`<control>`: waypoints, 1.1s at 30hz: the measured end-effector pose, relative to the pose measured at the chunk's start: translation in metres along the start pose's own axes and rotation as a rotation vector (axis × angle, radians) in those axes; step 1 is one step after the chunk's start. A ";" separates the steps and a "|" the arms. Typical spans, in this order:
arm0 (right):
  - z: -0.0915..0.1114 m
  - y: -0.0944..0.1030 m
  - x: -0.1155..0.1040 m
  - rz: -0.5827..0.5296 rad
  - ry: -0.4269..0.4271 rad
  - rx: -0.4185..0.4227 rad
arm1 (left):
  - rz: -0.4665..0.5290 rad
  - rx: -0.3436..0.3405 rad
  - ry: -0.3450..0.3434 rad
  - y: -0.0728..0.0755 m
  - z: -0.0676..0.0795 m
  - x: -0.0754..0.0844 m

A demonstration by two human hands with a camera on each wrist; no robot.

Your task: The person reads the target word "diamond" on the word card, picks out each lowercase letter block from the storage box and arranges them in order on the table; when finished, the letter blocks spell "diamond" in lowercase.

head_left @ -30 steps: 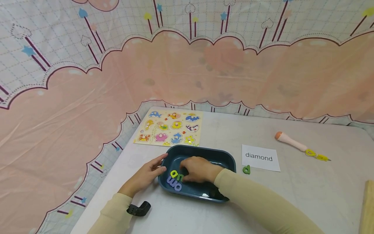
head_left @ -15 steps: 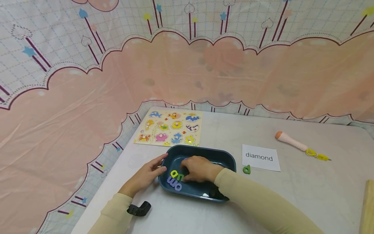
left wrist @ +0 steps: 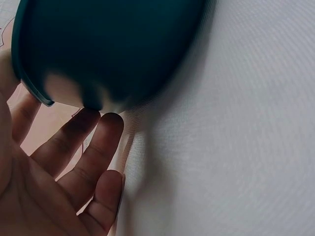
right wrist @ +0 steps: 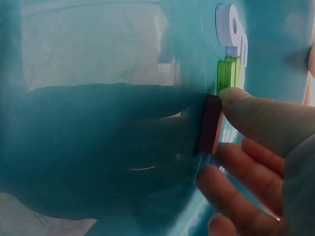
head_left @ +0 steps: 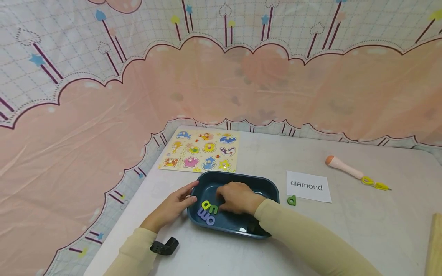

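A dark blue tray (head_left: 241,232) sits on the white table. My left hand (head_left: 172,207) touches its left end, with relaxed fingers against the wall in the left wrist view. Inside the tray, my right hand (head_left: 238,197) pinches a dark red letter piece (right wrist: 210,125) between thumb and finger; which letter it is cannot be told. Beside those fingertips lie a green letter n (head_left: 213,209), a yellow-green letter (head_left: 205,205), a purple letter m (head_left: 202,213) and a purple letter o (head_left: 210,220). Right of the tray, a green letter d (head_left: 291,200) touches a card (head_left: 308,186) printed "diamond".
Behind the tray lies a sea-animal peg puzzle board (head_left: 198,149). A pink stick-shaped object (head_left: 343,166) with a yellow cord (head_left: 374,183) rests at the right. A wooden piece (head_left: 434,245) stands at the right edge. A black strap (head_left: 165,246) is at the left wrist.
My right hand has shifted slightly right inside the tray, showing more of the green n. A bluish piece glimpsed by its fingers half a second ago is hidden now. The left hand stays put.
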State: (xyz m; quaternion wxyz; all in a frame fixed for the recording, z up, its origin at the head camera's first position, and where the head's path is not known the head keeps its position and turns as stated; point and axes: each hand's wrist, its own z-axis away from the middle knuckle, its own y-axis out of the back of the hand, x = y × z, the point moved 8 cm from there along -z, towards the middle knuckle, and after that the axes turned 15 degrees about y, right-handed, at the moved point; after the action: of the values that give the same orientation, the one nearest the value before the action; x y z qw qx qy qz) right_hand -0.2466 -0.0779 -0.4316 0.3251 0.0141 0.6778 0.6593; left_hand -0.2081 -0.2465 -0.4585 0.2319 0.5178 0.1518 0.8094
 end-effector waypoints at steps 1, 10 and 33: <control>0.000 0.000 0.000 0.004 -0.004 0.003 | 0.001 0.000 0.000 0.000 0.000 0.000; 0.000 -0.001 0.000 -0.044 0.024 0.020 | 0.005 -0.001 0.003 0.000 0.001 0.000; 0.001 0.000 -0.001 -0.057 0.049 0.035 | 0.008 -0.005 0.000 0.000 -0.001 -0.002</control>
State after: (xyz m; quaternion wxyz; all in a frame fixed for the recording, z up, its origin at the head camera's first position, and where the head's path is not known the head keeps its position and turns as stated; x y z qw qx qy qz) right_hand -0.2450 -0.0777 -0.4314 0.3269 -0.0156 0.6972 0.6378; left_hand -0.2087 -0.2472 -0.4607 0.2297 0.5178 0.1478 0.8107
